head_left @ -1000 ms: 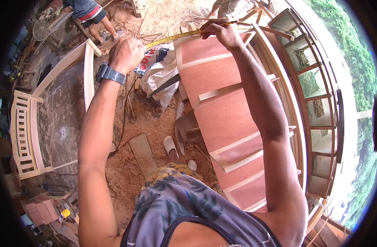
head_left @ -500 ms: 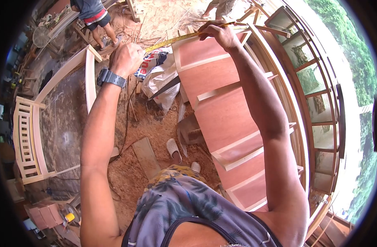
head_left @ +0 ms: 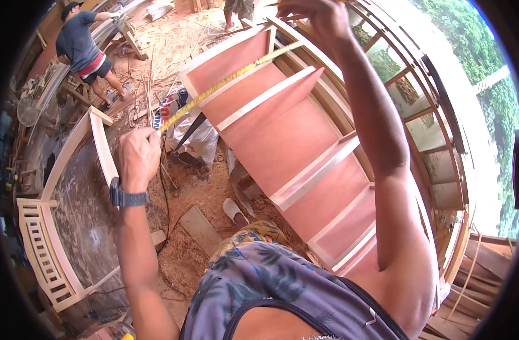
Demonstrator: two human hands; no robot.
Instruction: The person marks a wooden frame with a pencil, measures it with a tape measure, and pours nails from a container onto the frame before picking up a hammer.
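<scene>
My left hand [head_left: 139, 157], with a dark watch on its wrist, is closed on the near end of a yellow tape measure [head_left: 231, 78]. The blade stretches up and right across a shelf unit [head_left: 282, 133] of reddish plywood with pale wooden edges. Its far end lies free over the unit's back side. My right hand [head_left: 324, 17] is raised at the top edge of the view, beyond the tape's end and apart from it. Between its fingers is a thin pencil-like stick [head_left: 282, 4], partly cut off by the frame.
A slatted pale wooden frame [head_left: 44, 249] stands at left. A white printed sack [head_left: 200, 139] and a loose board [head_left: 200, 226] lie on the sawdust-covered floor. A co-worker [head_left: 84, 48] bends over a bench at upper left; another person's legs [head_left: 236, 14] show at top. Windows [head_left: 418, 107] line the right.
The right hand has let go of the tape's far end and moved up. The left hand has moved down and left with the tape. My view has shifted, showing more of the co-worker.
</scene>
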